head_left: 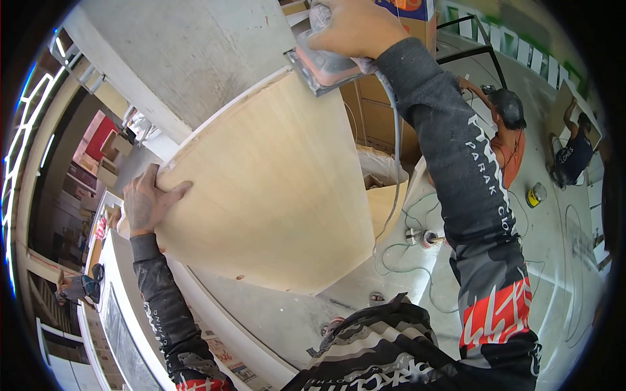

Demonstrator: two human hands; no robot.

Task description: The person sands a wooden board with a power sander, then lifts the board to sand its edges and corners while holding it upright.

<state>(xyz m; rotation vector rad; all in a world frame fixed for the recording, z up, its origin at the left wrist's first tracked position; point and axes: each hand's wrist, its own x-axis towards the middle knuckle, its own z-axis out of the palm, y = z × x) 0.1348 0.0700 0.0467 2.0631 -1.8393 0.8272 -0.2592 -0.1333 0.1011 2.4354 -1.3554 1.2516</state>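
The gray floor [355,290] right of the panel [261,189] holds two people [510,153]. Our right hand [358,29] grips a sander [324,65] at the panel's top right corner; our left hand [147,201] rests open, well apart, on its left edge.

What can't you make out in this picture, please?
Head view: underside of the pink-and-grey handheld sander, hidden by its body.
Head view: palm of the bare left hand, hidden by the back of the hand.
Head view: top of the brown cardboard box with blue-and-orange print, cut off by the upper edge.
Head view: wording on the small yellow-and-black tin, too small.
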